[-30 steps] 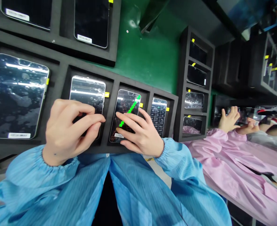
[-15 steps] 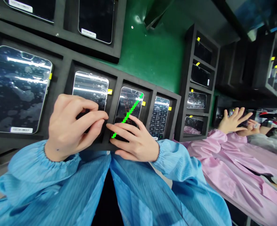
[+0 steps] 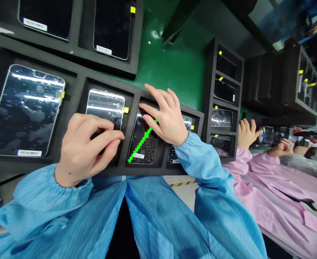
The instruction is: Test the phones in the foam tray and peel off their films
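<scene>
My right hand (image 3: 165, 117) is open, its fingers spread over the upper part of a smartphone (image 3: 138, 144). The index fingertip is at the screen's top left; I cannot tell if it touches. A stepped green diagonal band and a thin reddish grid cross the dark screen. My left hand (image 3: 90, 149) is closed, thumb and index finger pressed together, with nothing visible in them. It hovers over or rests at another smartphone (image 3: 106, 101), partly hiding it. Both phones lie in compartments of a black tray (image 3: 126, 126). A phone showing a grid of buttons (image 3: 174, 154) is partly behind my right hand.
A big phone (image 3: 26, 111) fills the tray's left compartment. Behind stands another black tray (image 3: 135, 54) with phones, on a green tabletop (image 3: 171, 68). To the right, a further tray (image 3: 211, 82) holds several phones, beside a co-worker's pink sleeve (image 3: 244, 158) and hand (image 3: 246, 135).
My right hand has moved up and right, from the phone's lower part to its top. The green band's lower part and a label now show. My left hand keeps its closed shape.
</scene>
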Motion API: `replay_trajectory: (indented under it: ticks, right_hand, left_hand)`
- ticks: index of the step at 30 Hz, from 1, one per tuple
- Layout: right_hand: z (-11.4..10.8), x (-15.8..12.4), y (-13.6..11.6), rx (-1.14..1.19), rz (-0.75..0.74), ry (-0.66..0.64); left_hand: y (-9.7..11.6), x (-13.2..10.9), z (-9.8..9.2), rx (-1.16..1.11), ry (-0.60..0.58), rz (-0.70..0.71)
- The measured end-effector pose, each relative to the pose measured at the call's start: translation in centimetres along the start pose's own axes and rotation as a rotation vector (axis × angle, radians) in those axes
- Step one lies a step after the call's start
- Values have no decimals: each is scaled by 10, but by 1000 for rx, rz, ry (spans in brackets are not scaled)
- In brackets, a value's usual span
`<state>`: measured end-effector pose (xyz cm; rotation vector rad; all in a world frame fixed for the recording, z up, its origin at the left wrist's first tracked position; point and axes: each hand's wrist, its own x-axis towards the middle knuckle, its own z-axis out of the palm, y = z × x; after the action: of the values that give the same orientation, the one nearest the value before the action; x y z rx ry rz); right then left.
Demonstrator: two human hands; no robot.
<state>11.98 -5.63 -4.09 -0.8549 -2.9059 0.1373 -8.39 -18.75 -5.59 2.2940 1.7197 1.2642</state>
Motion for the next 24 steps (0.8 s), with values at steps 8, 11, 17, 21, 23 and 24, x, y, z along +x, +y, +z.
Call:
replay_trajectory:
  ticks: [8, 11, 17, 21, 23, 24]
  right_hand:
    - [-7, -18, -6, 5, -46, -16]
    - [-11, -30, -11, 19, -65, -17]
    - [-16, -53, -22, 45, -96, -14]
    - [-18, -66, -28, 73, -87, -45]
    - [-19, -73, -31, 83, -82, -54]
    - [-19, -75, -32, 85, -79, -57]
  left_hand:
    - [1, -2, 1, -14, -26, -28]
    - [1, -2, 1, -9, -28, -42]
    - [9, -2, -6, -35, -125, -150]
    - [12, 0, -8, -67, -145, -175]
    - [12, 1, -8, -76, -147, -169]
    - [12, 1, -7, -79, -148, -165]
